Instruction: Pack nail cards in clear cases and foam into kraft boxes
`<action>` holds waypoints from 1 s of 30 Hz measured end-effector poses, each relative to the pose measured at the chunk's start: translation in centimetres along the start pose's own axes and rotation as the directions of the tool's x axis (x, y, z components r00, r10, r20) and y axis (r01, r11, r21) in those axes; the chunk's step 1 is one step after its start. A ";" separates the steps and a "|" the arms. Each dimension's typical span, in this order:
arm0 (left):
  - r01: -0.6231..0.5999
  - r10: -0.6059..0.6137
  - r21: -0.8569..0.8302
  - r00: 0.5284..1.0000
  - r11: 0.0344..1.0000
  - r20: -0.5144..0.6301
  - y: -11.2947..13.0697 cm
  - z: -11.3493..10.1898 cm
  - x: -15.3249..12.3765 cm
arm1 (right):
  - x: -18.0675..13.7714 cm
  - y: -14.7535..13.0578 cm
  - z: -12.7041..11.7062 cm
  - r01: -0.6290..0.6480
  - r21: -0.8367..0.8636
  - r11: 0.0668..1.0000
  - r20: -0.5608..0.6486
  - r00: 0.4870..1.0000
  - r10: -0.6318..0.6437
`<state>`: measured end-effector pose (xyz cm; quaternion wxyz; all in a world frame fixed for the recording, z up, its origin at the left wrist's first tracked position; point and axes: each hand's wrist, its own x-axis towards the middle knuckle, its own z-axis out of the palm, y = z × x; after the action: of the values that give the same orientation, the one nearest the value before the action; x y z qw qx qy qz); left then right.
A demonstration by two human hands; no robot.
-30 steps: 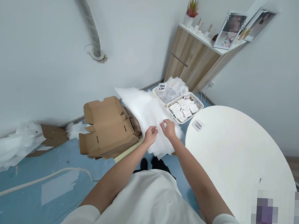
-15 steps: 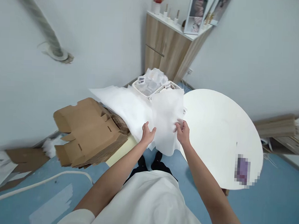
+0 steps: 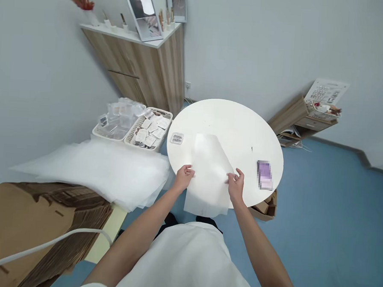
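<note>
A thin, translucent white sheet (image 3: pixel 209 178) hangs between my two hands, over the near part of the round white table (image 3: pixel 237 120). My left hand (image 3: pixel 183 178) pinches its left edge. On the opposite edge, my right hand (image 3: pixel 236 185) grips the sheet between thumb and fingers. The sheet's lower end droops past the table's front rim. A small clear case with dark bits (image 3: pixel 176 138) lies on the table, beyond my left hand. To the left is a stack of similar white sheets (image 3: pixel 113 169).
Two white baskets, one with clear plastic boxes (image 3: pixel 118 118) and one with small white packets (image 3: pixel 152 130), stand behind the stack. Flattened cardboard boxes (image 3: pixel 30 220) pile up at left. A blurred purple item (image 3: pixel 264 175) lies on the table's right. A cardboard box (image 3: pixel 267 207) sits below.
My view has turned right. The sheet has moved from beside the stack to over the round table, and my left hand, spread before, has closed on its edge.
</note>
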<state>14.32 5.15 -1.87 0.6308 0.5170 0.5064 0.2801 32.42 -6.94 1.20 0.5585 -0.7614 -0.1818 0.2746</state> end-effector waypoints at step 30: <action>-0.389 0.238 0.868 0.915 0.310 0.325 -3.5 11.6 0.2 | 5.3 9.3 -7.3 0.584 -0.722 0.371 0.587 0.801 -0.118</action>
<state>24.58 0.01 -5.74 0.2021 0.8840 0.4203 0.0324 40.81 -12.26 -7.12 0.0716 -0.7925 -0.5802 0.1735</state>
